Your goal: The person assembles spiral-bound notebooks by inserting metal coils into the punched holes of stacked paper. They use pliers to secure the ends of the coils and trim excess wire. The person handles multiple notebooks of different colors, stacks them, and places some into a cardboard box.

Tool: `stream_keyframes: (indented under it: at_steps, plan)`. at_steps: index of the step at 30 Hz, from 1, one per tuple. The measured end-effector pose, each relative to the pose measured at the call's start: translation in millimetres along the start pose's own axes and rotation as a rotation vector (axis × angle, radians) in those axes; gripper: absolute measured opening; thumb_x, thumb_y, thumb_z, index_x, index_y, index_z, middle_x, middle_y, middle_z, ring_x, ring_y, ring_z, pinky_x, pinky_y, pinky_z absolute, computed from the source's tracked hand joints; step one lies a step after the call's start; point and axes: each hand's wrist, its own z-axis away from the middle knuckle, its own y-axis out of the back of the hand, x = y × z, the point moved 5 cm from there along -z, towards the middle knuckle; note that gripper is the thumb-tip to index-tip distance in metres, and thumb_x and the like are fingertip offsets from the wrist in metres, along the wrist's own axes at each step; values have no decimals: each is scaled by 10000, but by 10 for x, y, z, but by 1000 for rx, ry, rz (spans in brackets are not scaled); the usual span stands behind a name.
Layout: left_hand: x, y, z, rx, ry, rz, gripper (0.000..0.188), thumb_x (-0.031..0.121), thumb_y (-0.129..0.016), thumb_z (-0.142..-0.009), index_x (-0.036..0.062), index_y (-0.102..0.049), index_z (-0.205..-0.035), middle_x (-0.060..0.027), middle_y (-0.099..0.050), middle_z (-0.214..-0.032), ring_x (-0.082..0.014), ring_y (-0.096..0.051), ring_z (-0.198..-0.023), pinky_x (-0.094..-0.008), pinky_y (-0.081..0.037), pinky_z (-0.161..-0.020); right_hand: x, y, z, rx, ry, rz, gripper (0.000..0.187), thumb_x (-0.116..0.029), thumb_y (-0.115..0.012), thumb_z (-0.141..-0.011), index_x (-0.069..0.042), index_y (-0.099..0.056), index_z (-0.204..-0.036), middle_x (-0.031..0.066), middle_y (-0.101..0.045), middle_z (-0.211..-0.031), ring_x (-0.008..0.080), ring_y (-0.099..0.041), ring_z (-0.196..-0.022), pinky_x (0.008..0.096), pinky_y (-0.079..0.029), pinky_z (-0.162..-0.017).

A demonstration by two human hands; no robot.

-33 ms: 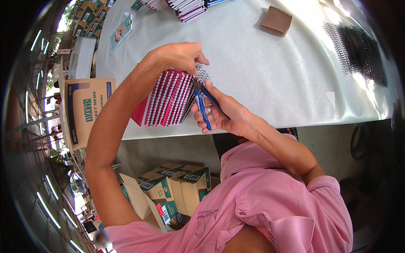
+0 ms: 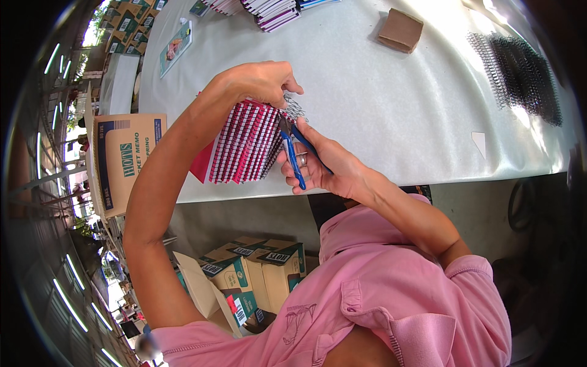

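A row of pocket notebooks (image 2: 247, 140) with pink covers and wire spiral bindings stands at the table's near left, bindings side by side. My left hand (image 2: 260, 82) bends over their far end, its fingers curled against the bindings; its fingertips are partly hidden. Blue-handled pliers (image 2: 290, 156) are in my right hand (image 2: 324, 162), and their handles stand a little apart in its grip. The jaws of the pliers touch the far right corner of the notebooks. Loose wire coil ends (image 2: 295, 108) stick out there, between my two hands.
Black wire coils (image 2: 523, 79) lie in a heap at the far right. A brown block (image 2: 400, 30), a white paper scrap (image 2: 479, 145), a booklet (image 2: 176, 49) and notebook stacks (image 2: 272, 12) are on the white table (image 2: 379, 122). Cardboard boxes stand left (image 2: 128, 159) and below the table (image 2: 269, 269).
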Motion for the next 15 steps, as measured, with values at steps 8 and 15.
stream_keyframes:
  at_steps: [8,15]
  plan:
    - [81,-11,-75,12,-62,-104,604,51,-711,-697,-16,-586,-1285,-297,-670,-1065,-315,-681,-942,-352,-525,-846,79,237,-261,-496,-42,-300,672,-622,-271,-1001,-57,-618,-896,30,-548,-679,143,-517,-564,299,-475,-550]
    - [5,-59,-89,66,-25,-60,634,39,-703,-672,4,-586,-1294,-295,-671,-1060,-317,-681,-919,-349,-525,-835,5,-28,47,178,35,-10,645,-624,-284,-1000,-74,-559,-808,-19,-415,-604,81,-303,-477,250,-284,-438]
